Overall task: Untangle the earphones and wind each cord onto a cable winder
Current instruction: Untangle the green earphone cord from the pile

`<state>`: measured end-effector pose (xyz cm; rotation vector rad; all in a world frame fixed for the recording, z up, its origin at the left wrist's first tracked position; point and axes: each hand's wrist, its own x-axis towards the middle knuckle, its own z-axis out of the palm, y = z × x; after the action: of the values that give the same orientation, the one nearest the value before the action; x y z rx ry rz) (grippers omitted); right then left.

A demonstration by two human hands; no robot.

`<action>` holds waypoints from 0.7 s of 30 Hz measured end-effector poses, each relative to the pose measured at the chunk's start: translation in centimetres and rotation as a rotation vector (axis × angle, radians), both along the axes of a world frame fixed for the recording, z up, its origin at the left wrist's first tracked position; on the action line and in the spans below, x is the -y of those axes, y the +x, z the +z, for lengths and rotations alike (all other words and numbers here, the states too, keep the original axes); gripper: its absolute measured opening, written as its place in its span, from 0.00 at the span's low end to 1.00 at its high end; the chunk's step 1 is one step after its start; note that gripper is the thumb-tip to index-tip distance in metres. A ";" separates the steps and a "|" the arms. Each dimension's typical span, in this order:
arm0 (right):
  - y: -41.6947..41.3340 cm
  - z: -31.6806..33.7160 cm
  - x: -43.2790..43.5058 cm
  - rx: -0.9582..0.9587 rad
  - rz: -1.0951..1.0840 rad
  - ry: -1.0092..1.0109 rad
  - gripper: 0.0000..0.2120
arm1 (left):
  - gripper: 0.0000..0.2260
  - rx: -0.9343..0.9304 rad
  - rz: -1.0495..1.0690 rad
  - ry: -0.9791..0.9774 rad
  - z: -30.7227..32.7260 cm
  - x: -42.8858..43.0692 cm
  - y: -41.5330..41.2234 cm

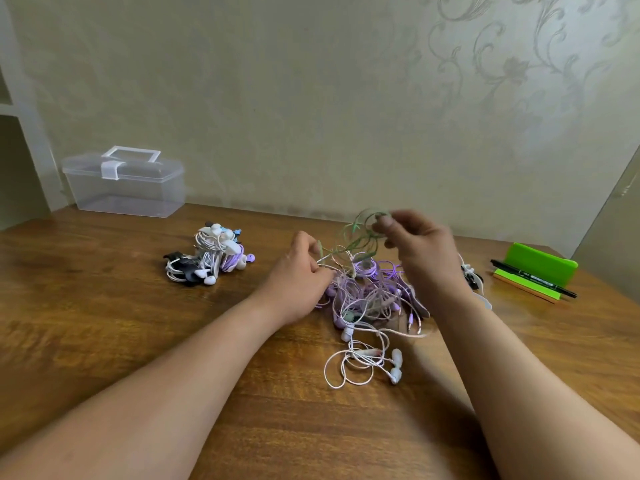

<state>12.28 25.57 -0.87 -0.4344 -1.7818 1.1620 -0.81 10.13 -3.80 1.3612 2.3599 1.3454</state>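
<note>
Tangle of purple earphones [367,292] lies under green cord [346,249] pinched by left hand [298,275] and right hand [419,247], wound pile [211,258] nearby.

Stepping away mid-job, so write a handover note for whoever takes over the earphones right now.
Hands: the left grip pinches cords at the left edge of the tangle. The right grip holds the green cord in loops raised above the tangle.
Done: a pile of wound bundles lies on the table to the left.
Left: free and wind the green cord, then the purple and pink cords in the tangle, then the loose white earphones in front of it.
The clear box stands closed at the back left.
</note>
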 end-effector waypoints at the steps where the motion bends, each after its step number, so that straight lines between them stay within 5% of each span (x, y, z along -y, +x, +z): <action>1: 0.0 0.3 0.2 -0.059 0.022 -0.047 0.04 | 0.08 0.003 -0.010 0.013 0.0 0.0 0.1; 8: 0.3 1.1 0.9 -0.324 0.278 -0.342 0.07 | 0.21 -0.153 -0.031 0.251 0.2 0.3 1.1; 14: 1.1 1.9 1.6 -0.406 0.546 -0.487 0.07 | 0.38 -0.064 0.045 0.144 0.0 -0.5 1.4; 16: 1.4 2.1 2.0 -0.371 0.658 -0.495 0.10 | 0.34 0.009 0.017 0.176 0.3 -0.9 1.3; 18: 1.5 2.1 2.3 -0.292 0.719 -0.504 0.09 | 0.19 0.135 -0.067 0.252 0.7 -1.0 1.3; 21: 1.1 1.6 2.4 -0.152 0.571 -0.414 0.08 | 0.06 0.383 -0.183 0.430 1.8 -0.6 1.2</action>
<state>13.36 23.21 0.72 -0.0578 -1.5699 1.9263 0.39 10.73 -2.02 1.2260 1.7229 1.9243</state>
